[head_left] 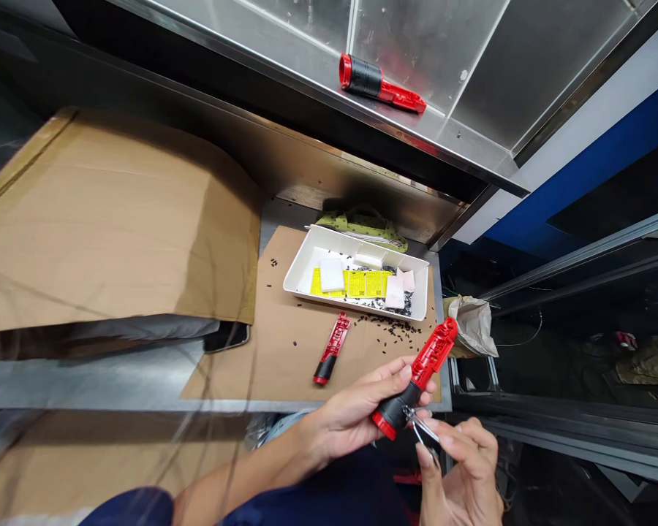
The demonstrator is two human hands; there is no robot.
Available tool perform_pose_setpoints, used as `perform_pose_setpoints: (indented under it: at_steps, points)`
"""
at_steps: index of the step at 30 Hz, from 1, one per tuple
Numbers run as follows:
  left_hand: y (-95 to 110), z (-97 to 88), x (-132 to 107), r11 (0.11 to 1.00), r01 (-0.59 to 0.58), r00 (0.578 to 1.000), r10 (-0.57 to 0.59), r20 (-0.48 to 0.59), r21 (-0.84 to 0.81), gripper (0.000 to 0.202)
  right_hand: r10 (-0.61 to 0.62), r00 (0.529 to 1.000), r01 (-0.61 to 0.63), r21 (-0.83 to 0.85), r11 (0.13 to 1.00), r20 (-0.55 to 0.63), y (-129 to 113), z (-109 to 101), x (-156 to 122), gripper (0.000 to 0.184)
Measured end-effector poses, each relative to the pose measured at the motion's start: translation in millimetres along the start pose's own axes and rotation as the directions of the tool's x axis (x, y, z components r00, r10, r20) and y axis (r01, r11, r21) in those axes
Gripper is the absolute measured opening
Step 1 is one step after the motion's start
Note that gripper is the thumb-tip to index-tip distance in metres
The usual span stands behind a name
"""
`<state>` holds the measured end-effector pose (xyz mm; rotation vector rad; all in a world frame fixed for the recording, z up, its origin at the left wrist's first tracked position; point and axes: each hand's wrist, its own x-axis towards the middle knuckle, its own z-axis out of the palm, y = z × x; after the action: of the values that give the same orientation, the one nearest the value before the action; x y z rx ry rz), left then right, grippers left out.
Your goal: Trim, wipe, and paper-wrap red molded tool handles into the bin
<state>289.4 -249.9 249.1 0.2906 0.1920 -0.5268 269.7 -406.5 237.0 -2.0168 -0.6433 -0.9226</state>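
My left hand is closed around a red and black plastic tool body, holding it tilted with its red end up and to the right. Just below it, my right hand pinches thin metal tweezers, their tips at the black end of the tool body. A second red and black part lies on the brown cardboard mat on the bench. A third such part rests on the steel shelf above.
A white tray with yellow labels, white pads and small black screws sits at the back of the mat. Loose black screws are scattered near it. A large cardboard box fills the left. A crumpled paper bag hangs at the bench's right edge.
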Motion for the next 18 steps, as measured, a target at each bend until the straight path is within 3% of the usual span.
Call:
perform_pose_setpoints:
  at_steps: [3, 5, 7, 9, 11, 14, 16, 18]
  points:
    - [0.7, -0.1, -0.7, 0.996, -0.017, 1.0, 0.018, -0.006, 0.083, 0.044, -0.005, 1.0, 0.005, 0.013, 1.0, -0.016, 9.2, -6.2, -7.3, 0.012]
    - [5.8, -9.6, -5.4, 0.96, -0.082, 0.994, 0.099, -0.053, 0.267, 0.052, 0.001, 0.997, 0.002, 0.03, 1.0, -0.083, 21.1, -14.3, -14.9, 0.017]
    - [15.1, -32.3, -14.9, 0.82, -0.165, 0.955, 0.273, -0.119, 0.549, 0.056, 0.023, 0.988, -0.019, 0.031, 0.999, -0.15, 33.9, -21.8, -22.3, 0.023]
    - [27.3, -69.1, -28.7, 0.574, -0.15, 0.863, 0.473, -0.176, 0.805, 0.054, 0.057, 0.988, -0.053, 0.03, 0.998, -0.147, 43.3, -25.5, -27.3, 0.029]
    - [39.6, -114.1, -44.1, 0.343, 0.022, 0.776, 0.586, -0.232, 0.939, 0.052, 0.119, 0.987, -0.115, 0.044, 0.992, -0.108, 46.6, -24.1, -28.6, 0.031]
    - [53.1, -173.2, -60.7, 0.061, 0.347, 0.655, 0.698, -0.289, 0.936, 0.049, 0.192, 0.979, -0.187, 0.072, 0.98, -0.069, 42.5, -15.8, -24.3, 0.031]
    - [56.3, -192.7, -61.4, -0.064, 0.475, 0.595, 0.759, -0.266, 0.878, 0.053, 0.191, 0.98, -0.186, 0.084, 0.979, -0.049, 38.5, -10.1, -19.5, 0.03]
    - [53.9, -193.9, -52.0, -0.142, 0.502, 0.562, 0.803, -0.197, 0.853, 0.057, 0.173, 0.984, -0.169, 0.088, 0.982, -0.034, 36.0, -5.6, -14.9, 0.03]
